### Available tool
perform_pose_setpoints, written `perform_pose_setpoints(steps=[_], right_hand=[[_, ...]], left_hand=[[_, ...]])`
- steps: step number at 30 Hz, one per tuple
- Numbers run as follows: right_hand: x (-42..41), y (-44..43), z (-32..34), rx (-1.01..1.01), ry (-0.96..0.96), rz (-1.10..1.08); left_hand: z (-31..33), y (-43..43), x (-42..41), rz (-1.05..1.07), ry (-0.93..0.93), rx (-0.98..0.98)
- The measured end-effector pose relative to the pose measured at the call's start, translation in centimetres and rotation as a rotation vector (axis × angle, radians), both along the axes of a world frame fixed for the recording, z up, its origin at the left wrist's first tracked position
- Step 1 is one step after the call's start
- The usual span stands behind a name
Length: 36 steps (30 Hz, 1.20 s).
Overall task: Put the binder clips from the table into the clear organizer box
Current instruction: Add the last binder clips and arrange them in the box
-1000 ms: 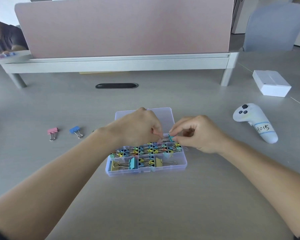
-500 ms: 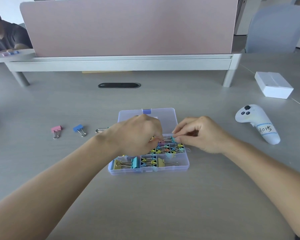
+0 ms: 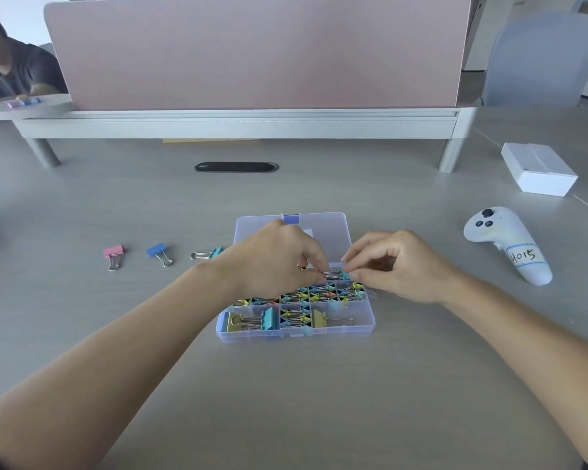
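Observation:
The clear organizer box (image 3: 365, 329) lies open at the table's middle, its compartments packed with several small coloured binder clips. Over its back row my left hand (image 3: 275, 259) and my right hand (image 3: 398, 266) meet, both pinching one teal binder clip (image 3: 341, 275) by its wire handles and body. Three clips lie on the table to the left: a pink clip (image 3: 113, 254), a blue clip (image 3: 158, 252) and a teal clip (image 3: 207, 254) partly hidden by my left wrist.
A white controller (image 3: 506, 244) with a label lies to the right, a white box (image 3: 538, 169) behind it. A pink divider (image 3: 252, 52) on a grey rail closes the back. Another person sits at the far left. A black cable slot (image 3: 236, 167) sits mid-table.
Both hands stay over the box's back row on the teal clip; the left hand has drawn slightly toward me, showing the teal clip on the table behind the wrist.

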State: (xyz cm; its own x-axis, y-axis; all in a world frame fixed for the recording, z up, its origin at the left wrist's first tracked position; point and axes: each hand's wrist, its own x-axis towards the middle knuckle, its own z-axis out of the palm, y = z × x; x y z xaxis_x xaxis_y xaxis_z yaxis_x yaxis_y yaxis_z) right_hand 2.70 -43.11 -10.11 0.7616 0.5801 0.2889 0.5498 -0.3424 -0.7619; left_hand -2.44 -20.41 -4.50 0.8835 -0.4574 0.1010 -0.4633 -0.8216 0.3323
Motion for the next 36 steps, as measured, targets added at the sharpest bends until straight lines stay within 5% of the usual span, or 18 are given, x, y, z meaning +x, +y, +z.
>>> perform_pose_setpoints(steps=[9,36], right_hand=[[0.1,0.0,-0.1,0.040,0.022,0.013],[-0.1,0.2,-0.1,0.012,-0.010,0.005]], left_hand=[[1.7,-1.5,1.3,0.113,0.185,0.070],[0.3,-0.2,0.6,0.070,0.060,0.002]])
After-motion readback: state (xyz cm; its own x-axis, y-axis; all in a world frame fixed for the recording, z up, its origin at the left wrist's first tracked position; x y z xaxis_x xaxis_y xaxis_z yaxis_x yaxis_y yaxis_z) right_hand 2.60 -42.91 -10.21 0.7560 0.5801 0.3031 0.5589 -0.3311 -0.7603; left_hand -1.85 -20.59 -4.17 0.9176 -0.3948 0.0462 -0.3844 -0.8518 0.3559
